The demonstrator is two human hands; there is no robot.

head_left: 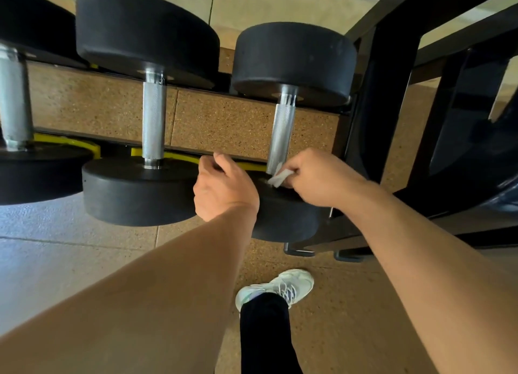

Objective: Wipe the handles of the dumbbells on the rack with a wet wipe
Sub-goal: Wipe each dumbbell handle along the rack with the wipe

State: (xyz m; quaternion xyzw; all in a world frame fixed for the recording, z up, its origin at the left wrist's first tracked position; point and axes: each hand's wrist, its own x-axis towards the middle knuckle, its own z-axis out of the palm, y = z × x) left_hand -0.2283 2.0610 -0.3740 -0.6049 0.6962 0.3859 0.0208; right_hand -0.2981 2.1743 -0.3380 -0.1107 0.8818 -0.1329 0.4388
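Observation:
Three black dumbbells lie across the rack with silver knurled handles. The right dumbbell's handle [281, 132] runs down to its near head [283, 214]. My right hand [316, 177] pinches a white wet wipe [280, 177] at the bottom end of that handle, where it meets the near head. My left hand [221, 187] rests curled over the left edge of the same near head, gripping it. The middle dumbbell's handle [153, 121] and the left one's handle [14, 102] stand untouched.
The black rack frame [372, 116] rises at the right, with yellow saddle pads [173, 156] under the near heads. Cork-coloured floor tiles lie below. My leg and a white sneaker [280, 286] stand close to the rack's foot.

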